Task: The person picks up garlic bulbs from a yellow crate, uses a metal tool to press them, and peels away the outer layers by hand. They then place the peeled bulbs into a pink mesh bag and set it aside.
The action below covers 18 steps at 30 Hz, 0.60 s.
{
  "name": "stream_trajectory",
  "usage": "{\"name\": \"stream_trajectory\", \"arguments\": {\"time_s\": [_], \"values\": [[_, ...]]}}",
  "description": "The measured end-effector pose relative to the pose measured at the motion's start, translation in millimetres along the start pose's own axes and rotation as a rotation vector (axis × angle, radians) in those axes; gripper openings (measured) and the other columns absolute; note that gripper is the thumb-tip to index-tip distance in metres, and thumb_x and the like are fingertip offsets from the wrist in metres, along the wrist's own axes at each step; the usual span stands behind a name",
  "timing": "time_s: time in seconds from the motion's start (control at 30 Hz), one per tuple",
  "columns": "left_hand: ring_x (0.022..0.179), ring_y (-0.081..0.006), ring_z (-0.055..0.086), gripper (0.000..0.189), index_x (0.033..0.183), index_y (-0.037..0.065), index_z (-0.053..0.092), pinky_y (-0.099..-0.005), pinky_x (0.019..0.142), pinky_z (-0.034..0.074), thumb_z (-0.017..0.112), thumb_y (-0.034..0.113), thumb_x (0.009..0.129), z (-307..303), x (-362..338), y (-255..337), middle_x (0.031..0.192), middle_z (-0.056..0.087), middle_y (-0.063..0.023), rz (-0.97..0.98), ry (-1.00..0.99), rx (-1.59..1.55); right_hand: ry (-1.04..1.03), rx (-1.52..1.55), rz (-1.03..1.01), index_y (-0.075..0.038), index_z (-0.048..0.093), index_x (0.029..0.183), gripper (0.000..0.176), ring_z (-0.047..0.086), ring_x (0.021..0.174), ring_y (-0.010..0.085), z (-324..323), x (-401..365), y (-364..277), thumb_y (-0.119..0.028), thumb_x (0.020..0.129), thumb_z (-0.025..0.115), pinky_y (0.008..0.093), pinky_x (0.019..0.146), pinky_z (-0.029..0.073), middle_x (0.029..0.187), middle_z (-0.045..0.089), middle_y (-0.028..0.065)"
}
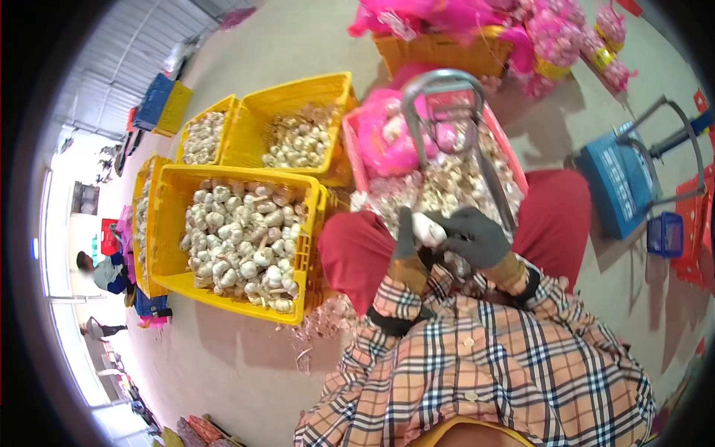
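- Head view: my 2 gloved hands meet at the near edge of the pink crate (pixel 514 167), between my knees.
- Right hand (pixel 480 238): fingers curled shut round 1 garlic bulb (pixel 430 229).
- Left hand (pixel 406 242): seen edge-on, touching the bulb's left side; I cannot tell whether it grips.
- Judgement: grip firmly without crushing, and keep the bulb over the pink crate so loose skin drops in.
- Yellow crate (pixel 165 246) of garlic sits left of the pink crate; a metal frame (pixel 439 78) arches over it.
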<state>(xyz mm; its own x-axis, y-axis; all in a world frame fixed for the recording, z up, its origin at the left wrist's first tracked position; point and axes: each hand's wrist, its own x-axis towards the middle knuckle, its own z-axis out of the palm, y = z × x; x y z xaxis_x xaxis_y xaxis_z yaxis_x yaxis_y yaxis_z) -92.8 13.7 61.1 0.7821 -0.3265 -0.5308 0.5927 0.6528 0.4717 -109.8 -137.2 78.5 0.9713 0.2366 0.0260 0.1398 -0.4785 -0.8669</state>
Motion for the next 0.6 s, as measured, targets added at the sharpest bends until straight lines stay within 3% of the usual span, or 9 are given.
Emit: {"name": "stream_trajectory", "arguments": {"time_s": [0.13,0.17,0.2,0.23,0.3,0.33,0.43,0.5,0.6], "values": [[0.050,-0.0175,0.039,0.050,0.055,0.010,0.043,-0.0280,0.042,0.032,0.038,0.044,0.092,-5.3,3.4,16.6,0.055,0.041,-0.0043,0.090,-0.183,0.074,0.141,0.067,-0.069,-0.014,0.061,0.111,0.040,0.054,0.078,0.0213,12.3,1.3,-4.7,-0.019,0.072,0.067,0.0300,0.070,0.044,0.082,0.057,0.0100],[0.048,-0.0162,0.036,0.055,0.048,0.010,0.036,-0.0285,0.044,0.029,0.041,0.045,0.090,4.9,1.6,24.1,0.050,0.035,-0.0023,0.048,0.004,0.054,0.116,0.077,-0.067,-0.012,0.063,0.107,0.036,0.055,0.077,0.0218,9.7,7.6,-18.8,-0.013,0.071,0.067,0.0304,0.071,0.045,0.083,0.058,0.0095],[0.051,-0.0172,0.045,0.043,0.061,0.008,0.049,-0.0266,0.044,0.033,0.046,0.041,0.089,-16.5,10.8,33.7,0.056,0.045,-0.0044,0.053,-0.371,-0.113,0.127,0.139,-0.104,-0.010,0.065,0.102,0.032,0.056,0.076,0.0200,16.4,13.3,-14.7,-0.005,0.071,0.068,0.0294,0.069,0.045,0.085,0.058,0.0079],[0.051,-0.0172,0.045,0.043,0.061,0.008,0.049,-0.0266,0.044,0.033,0.046,0.041,0.089,-44.0,16.7,41.2,0.056,0.045,-0.0044,0.106,-0.355,-0.117,0.181,0.233,-0.164,-0.009,0.065,0.101,0.031,0.056,0.077,0.0187,21.7,13.3,-14.4,0.000,0.071,0.066,0.0281,0.069,0.046,0.086,0.058,0.0072],[0.052,-0.0175,0.047,0.041,0.065,0.008,0.050,-0.0262,0.044,0.035,0.046,0.040,0.089,-89.2,16.3,64.8,0.059,0.047,-0.0050,0.330,-0.210,-0.006,0.221,0.456,-0.279,-0.006,0.064,0.100,0.032,0.057,0.079,0.0160,27.9,18.9,-27.3,0.011,0.073,0.061,0.0243,0.068,0.048,0.090,0.056,0.0071],[0.053,-0.0177,0.048,0.039,0.066,0.008,0.051,-0.0261,0.044,0.036,0.046,0.039,0.089,-111.7,13.6,74.8,0.060,0.048,-0.0052,0.426,-0.134,0.053,0.200,0.292,-0.349,-0.005,0.062,0.102,0.036,0.057,0.081,0.0154,22.7,20.9,-35.9,0.016,0.073,0.057,0.0228,0.068,0.049,0.092,0.053,0.0075],[0.055,-0.0182,0.051,0.036,0.071,0.008,0.052,-0.0255,0.045,0.038,0.046,0.038,0.090,-149.6,1.3,111.5,0.064,0.051,-0.0060,0.651,0.087,0.232,0.117,0.473,-0.218,-0.002,0.063,0.099,0.030,0.056,0.084,0.0183,26.0,18.0,-36.5,0.007,0.070,0.065,0.0269,0.072,0.048,0.097,0.056,0.0103],[0.056,-0.0186,0.053,0.034,0.074,0.008,0.054,-0.0251,0.045,0.040,0.046,0.037,0.090,-158.1,11.7,148.0,0.067,0.053,-0.0066,0.787,0.198,0.352,0.064,-0.295,-0.349,-0.004,0.063,0.101,0.029,0.058,0.088,0.0298,16.0,22.4,-39.8,-0.005,0.073,0.065,0.0347,0.081,0.046,0.105,0.055,0.0179],[0.058,-0.0191,0.056,0.031,0.079,0.007,0.055,-0.0246,0.046,0.042,0.046,0.035,0.090,-171.8,38.3,206.9,0.071,0.056,-0.0074,0.949,0.368,0.543,0.016,-0.378,-0.217,-0.005,0.067,0.089,0.021,0.055,0.092,0.0343,11.2,3.6,8.2,-0.018,0.073,0.066,0.0388,0.085,0.043,0.106,0.056,0.0195]]}}
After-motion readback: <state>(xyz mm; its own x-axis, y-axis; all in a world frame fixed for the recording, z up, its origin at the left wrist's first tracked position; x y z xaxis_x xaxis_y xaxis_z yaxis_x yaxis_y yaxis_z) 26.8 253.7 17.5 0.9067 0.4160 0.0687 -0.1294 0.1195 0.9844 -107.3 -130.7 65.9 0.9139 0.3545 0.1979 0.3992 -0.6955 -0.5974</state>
